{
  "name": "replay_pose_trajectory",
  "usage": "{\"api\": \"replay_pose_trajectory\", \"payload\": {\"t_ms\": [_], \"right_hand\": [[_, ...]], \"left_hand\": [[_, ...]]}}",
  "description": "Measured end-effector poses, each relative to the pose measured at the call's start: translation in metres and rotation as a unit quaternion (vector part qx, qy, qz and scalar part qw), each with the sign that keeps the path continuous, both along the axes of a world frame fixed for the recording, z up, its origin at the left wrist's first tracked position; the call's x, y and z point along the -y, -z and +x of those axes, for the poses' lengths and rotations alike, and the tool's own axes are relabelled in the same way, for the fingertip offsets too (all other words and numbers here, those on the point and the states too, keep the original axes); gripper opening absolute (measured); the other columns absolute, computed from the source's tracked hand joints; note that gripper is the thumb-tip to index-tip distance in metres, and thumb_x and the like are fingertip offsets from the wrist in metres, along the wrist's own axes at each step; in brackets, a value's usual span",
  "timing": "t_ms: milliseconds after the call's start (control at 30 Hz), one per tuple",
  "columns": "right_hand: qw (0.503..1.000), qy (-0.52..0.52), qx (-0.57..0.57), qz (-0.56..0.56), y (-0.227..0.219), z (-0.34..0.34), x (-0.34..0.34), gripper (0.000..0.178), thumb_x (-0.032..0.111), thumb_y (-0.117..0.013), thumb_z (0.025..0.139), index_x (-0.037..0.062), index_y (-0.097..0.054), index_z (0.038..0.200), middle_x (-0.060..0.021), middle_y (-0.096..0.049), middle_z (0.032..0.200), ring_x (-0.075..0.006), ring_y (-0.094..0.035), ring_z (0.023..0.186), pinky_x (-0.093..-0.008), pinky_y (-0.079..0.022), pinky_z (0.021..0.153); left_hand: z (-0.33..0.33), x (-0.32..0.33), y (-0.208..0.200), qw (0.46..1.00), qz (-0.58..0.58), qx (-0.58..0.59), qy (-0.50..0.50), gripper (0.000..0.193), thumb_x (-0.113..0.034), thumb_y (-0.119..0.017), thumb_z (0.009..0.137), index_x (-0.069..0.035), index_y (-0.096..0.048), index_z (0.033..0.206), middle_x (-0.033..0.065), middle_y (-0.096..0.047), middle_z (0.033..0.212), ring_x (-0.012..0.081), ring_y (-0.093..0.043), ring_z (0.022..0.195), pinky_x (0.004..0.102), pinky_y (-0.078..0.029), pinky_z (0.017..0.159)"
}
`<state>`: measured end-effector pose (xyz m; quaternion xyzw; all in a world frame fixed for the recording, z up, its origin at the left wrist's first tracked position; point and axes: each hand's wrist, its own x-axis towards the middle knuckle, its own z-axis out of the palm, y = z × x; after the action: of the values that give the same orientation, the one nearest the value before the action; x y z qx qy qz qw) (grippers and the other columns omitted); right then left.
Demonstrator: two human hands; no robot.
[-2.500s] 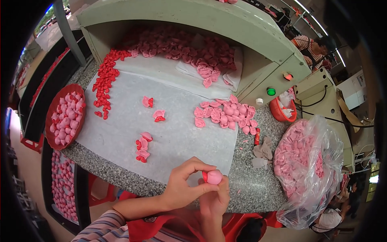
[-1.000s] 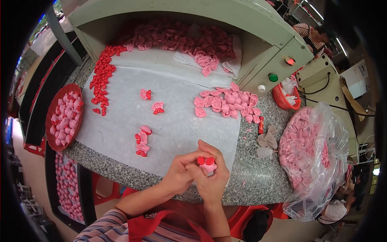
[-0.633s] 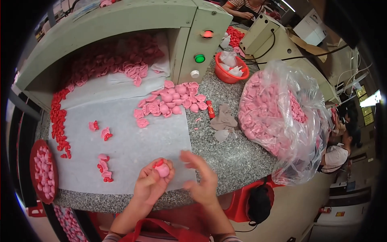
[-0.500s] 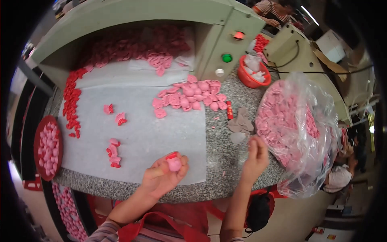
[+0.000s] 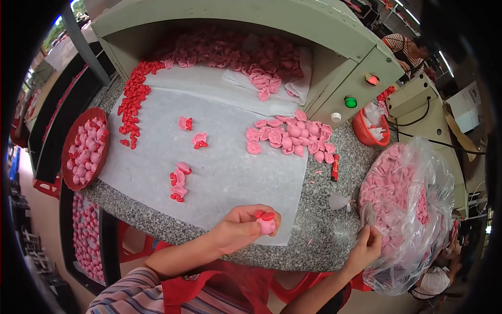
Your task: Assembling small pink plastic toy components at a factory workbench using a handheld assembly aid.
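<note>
My left hand is closed round a small pink ball-shaped piece with red parts on top, just above the front edge of the white paper sheet. To the right, my right hand pinches a thin greyish cloth that stands up from the fingertips, beside the bag of pink pieces. A whitish crumpled scrap lies on the speckled table left of that hand. On the sheet sit several pink pieces with red parts.
A heap of pink shells lies right of centre, near a red tube. Small red pieces line the sheet's left side. A red basket of pink balls stands at left. The green machine rises behind, near a red bowl.
The view has shifted. My right hand has taken the greyish cloth up from the table beside the whitish scrap. My left hand still holds the pink piece, now turned with more red showing.
</note>
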<state>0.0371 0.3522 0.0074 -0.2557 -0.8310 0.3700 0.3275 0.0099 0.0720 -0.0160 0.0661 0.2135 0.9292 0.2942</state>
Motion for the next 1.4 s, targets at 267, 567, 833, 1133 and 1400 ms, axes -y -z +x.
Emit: {"api": "replay_pose_trajectory", "payload": {"t_ms": [267,567,833,1133,1400], "right_hand": [[0.931,-0.303,-0.023,-0.201,-0.022,0.020,0.134,0.013,-0.008,-0.062,0.071,-0.0032,-0.057,0.082,-0.0072,-0.055,0.077,-0.0101,-0.053,0.060,-0.0217,-0.043,0.051],[0.907,-0.412,-0.014,-0.085,-0.031,-0.015,0.165,0.013,-0.006,-0.065,0.069,-0.0018,-0.056,0.078,-0.0053,-0.052,0.067,-0.0111,-0.049,0.059,-0.0223,-0.039,0.055],[0.970,-0.184,-0.042,0.155,-0.035,-0.021,0.143,0.017,-0.004,-0.063,0.068,0.0007,-0.059,0.085,-0.0124,-0.054,0.094,-0.0191,-0.053,0.085,-0.0282,-0.043,0.071],[0.842,-0.433,-0.077,-0.314,-0.010,-0.002,0.184,0.023,-0.004,-0.065,0.071,0.0006,-0.060,0.093,-0.0166,-0.049,0.115,-0.0266,-0.048,0.107,-0.0386,-0.039,0.091],[0.810,-0.447,-0.117,-0.361,-0.002,-0.003,0.186,0.014,-0.003,-0.063,0.074,-0.0006,-0.058,0.087,-0.0181,-0.050,0.113,-0.0274,-0.049,0.107,-0.0394,-0.039,0.092]], "left_hand": [[0.006,0.002,-0.001,1.000,0.015,0.020,-0.008,0.032,-0.017,-0.062,0.080,0.001,-0.053,0.105,0.0073,-0.054,0.103,0.0166,-0.051,0.096,0.0321,-0.037,0.087],[0.007,0.022,-0.003,0.997,-0.016,0.033,-0.062,0.031,-0.015,-0.061,0.081,0.001,-0.055,0.107,0.0088,-0.055,0.111,0.0188,-0.053,0.101,0.0333,-0.041,0.088],[0.004,0.025,0.008,0.990,0.120,0.074,0.007,0.034,-0.009,-0.057,0.083,-0.003,-0.049,0.115,0.0093,-0.053,0.113,0.0206,-0.052,0.103,0.0336,-0.041,0.091],[0.006,0.024,0.003,0.996,0.055,-0.046,-0.056,0.031,-0.010,-0.060,0.082,-0.003,-0.050,0.110,0.0104,-0.047,0.114,0.0194,-0.047,0.108,0.0324,-0.040,0.089],[0.006,0.025,0.002,0.990,-0.010,-0.098,-0.097,0.031,-0.010,-0.062,0.080,0.000,-0.051,0.108,0.0117,-0.048,0.110,0.0207,-0.049,0.104,0.0313,-0.041,0.089]]}}
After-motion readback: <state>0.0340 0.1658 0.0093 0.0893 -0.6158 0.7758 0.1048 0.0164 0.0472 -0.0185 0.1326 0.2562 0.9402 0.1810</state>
